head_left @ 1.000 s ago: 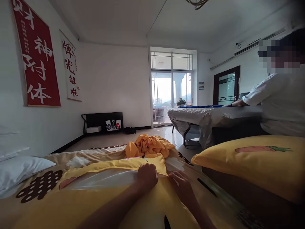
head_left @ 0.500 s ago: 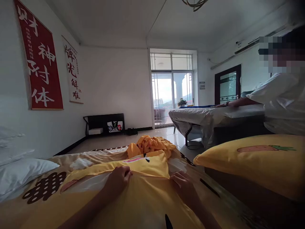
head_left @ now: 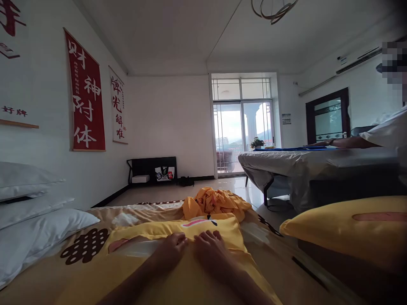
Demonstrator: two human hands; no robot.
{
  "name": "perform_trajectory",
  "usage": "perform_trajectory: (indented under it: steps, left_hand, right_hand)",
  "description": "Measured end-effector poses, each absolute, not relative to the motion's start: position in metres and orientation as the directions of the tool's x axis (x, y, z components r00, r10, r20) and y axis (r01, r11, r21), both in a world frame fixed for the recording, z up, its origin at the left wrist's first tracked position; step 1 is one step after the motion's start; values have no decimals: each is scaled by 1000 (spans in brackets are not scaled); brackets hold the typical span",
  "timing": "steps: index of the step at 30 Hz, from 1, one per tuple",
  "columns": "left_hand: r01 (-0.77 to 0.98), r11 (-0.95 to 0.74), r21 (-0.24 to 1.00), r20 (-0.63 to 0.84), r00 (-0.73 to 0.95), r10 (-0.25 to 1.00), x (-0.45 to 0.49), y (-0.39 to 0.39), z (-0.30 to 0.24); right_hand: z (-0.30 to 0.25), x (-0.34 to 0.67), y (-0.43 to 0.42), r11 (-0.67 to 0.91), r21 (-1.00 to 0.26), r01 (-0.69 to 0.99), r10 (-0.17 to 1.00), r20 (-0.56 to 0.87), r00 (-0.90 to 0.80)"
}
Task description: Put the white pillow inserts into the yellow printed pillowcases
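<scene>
A yellow pillowcase [head_left: 229,226] with a pink and black print lies on the bed before me, partly over something white [head_left: 140,248]. My left hand [head_left: 173,248] is closed, its fingers gripping the pillowcase's fabric near the middle. Just to its right, my right hand [head_left: 210,248] rests on the same cloth with bent fingers, apparently pinching it; the fingertips are partly hidden. Beyond both hands lies a crumpled orange-yellow cloth [head_left: 219,202].
White pillows [head_left: 54,226] are stacked at the left on the patterned bed sheet [head_left: 127,219]. A plump yellow pillow [head_left: 343,222] stands at the right. Behind it, another person's arm [head_left: 346,142] reaches over a plastic-covered table [head_left: 282,163]. A low black bench [head_left: 143,165] stands by the far wall.
My right hand has moved left along the pillowcase, from its right corner to beside my left hand. The view has turned slightly left.
</scene>
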State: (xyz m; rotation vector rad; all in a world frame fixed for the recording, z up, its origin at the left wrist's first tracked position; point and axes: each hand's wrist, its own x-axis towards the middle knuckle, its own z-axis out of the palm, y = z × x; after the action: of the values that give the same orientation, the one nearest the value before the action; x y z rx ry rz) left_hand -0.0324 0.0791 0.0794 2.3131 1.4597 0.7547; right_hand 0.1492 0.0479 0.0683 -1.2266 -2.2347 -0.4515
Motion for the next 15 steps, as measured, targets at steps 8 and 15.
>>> perform_trajectory:
  steps: [8, 15]
  left_hand:
    - [803, -436, 406, 285, 342, 895, -63, 72, 105]
    - [793, -408, 452, 358, 257, 898, -106, 42, 119]
  right_hand:
    - [51, 136, 72, 520, 171, 837, 487, 746, -454]
    - [79, 144, 51, 547, 307, 779, 389, 730, -561]
